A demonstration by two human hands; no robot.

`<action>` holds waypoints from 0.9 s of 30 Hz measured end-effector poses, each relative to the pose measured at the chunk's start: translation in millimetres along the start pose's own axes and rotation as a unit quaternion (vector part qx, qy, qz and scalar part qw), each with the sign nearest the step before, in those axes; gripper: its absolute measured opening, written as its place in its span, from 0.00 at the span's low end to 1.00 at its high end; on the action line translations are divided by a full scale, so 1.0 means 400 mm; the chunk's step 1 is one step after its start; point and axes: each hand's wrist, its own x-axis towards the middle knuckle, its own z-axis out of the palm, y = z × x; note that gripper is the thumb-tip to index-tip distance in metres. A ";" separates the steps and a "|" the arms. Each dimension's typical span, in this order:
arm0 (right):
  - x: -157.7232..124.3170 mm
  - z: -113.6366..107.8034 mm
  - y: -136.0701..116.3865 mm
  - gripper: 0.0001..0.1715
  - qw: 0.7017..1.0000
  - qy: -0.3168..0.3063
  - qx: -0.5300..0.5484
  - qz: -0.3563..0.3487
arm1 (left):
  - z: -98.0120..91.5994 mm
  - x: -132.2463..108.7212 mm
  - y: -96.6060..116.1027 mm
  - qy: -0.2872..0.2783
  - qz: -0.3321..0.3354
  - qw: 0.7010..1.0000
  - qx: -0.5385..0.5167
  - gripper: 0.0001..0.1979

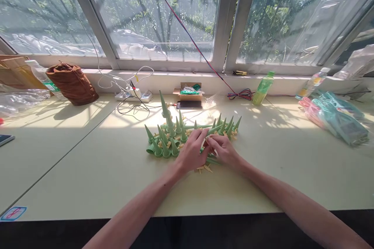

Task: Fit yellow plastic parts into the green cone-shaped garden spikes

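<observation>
Close together over a pile of green plastic cones point(166, 151), my two hands meet at the fingertips. My left hand point(193, 149) is closed, and a green cone point(215, 129) juts out to the right from its fingers. My right hand point(223, 148) pinches right beside it; what is between its fingertips is hidden. Several cones stand upright around my hands, and a taller stack of cones point(164, 109) rises at the back left. Small pale yellow pieces point(206, 168) lie among the cones and in front of my hands.
Behind the cones lie a phone point(189, 104) and a small open box point(189, 92). A power strip point(133, 95) with cables and a brown bag point(73, 83) are to the left. A green bottle point(263, 88) and plastic packets point(336, 116) stand or lie right.
</observation>
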 end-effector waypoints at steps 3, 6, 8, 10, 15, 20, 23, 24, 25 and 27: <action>0.003 0.002 -0.002 0.25 0.997 -0.010 0.057 0.041 | 0.002 -0.001 -0.001 0.002 -0.007 1.000 -0.009 0.25; 0.005 0.004 -0.004 0.24 0.988 -0.023 0.129 0.081 | 0.003 0.001 0.000 0.010 -0.015 1.000 -0.012 0.24; 0.005 0.005 -0.004 0.23 0.979 -0.032 0.174 0.105 | 0.004 0.003 0.001 0.017 -0.016 1.000 -0.013 0.23; 0.006 0.005 -0.003 0.24 0.968 -0.038 0.210 0.130 | 0.004 0.004 0.003 0.023 -0.014 1.000 -0.013 0.23; 0.007 0.004 0.003 0.22 0.941 -0.050 0.278 0.188 | 0.005 0.004 0.005 0.027 -0.020 0.999 -0.008 0.24; 0.010 0.004 0.003 0.22 0.942 -0.054 0.278 0.181 | 0.008 0.003 0.001 0.027 -0.025 0.999 -0.010 0.24; 0.009 0.005 0.002 0.21 0.952 -0.050 0.250 0.167 | 0.009 0.002 0.000 0.025 -0.028 0.999 -0.009 0.23; 0.008 0.005 0.004 0.21 0.956 -0.049 0.239 0.162 | 0.009 0.001 0.000 0.025 -0.028 0.999 -0.008 0.23; 0.008 0.005 0.005 0.21 0.960 -0.048 0.227 0.156 | 0.010 0.001 0.000 0.025 -0.029 0.999 -0.007 0.23; 0.008 0.004 0.010 0.21 0.968 -0.045 0.201 0.142 | 0.010 0.002 0.001 0.026 -0.028 0.999 -0.006 0.23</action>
